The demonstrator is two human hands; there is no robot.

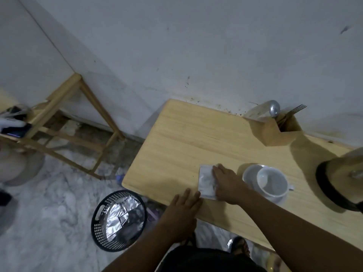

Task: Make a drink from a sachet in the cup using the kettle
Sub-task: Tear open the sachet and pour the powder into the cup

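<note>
— Where are we?
— Early: our right hand (225,181) lies flat, fingers spread, on the flat silver foil sachet (206,180), unopened on the pale wooden tabletop (176,144); left hand (184,205) open, empty at the edge.
— And the white ceramic cup (272,181)?
— Empty beside it; steel kettle (341,177) untouched, we judge.

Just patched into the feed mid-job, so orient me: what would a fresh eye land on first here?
Both hands at the table's near edge: the right hand lies flat on a silvery sachet, the left hand rests by its near corner. Just right of them an empty white cup stands on a saucer, with the kettle at the frame's right edge. On the floor left of the table, a black basket holds foil wrappers.
</note>
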